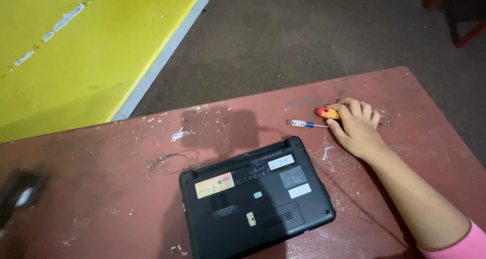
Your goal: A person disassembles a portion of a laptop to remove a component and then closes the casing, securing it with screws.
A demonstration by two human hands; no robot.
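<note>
My right hand (357,128) lies on the red-brown table (101,153) at the right, fingers curled over a screwdriver with an orange and red handle (326,113); the handle's end pokes out to the left of my fingers. Just below it lies a small screwdriver (302,123) with a clear and blue handle, its thin shaft reaching my thumb. A small black laptop (258,198) rests shut and upside down in front of me, its underside showing stickers and vents. My left hand is out of sight.
The tabletop is scratched and flecked with white paint. A blurred dark shape (20,193) sits at the left edge. Beyond the table are dark carpet (304,36), a yellow slab (76,51) with a white edge, and wooden furniture legs (468,31).
</note>
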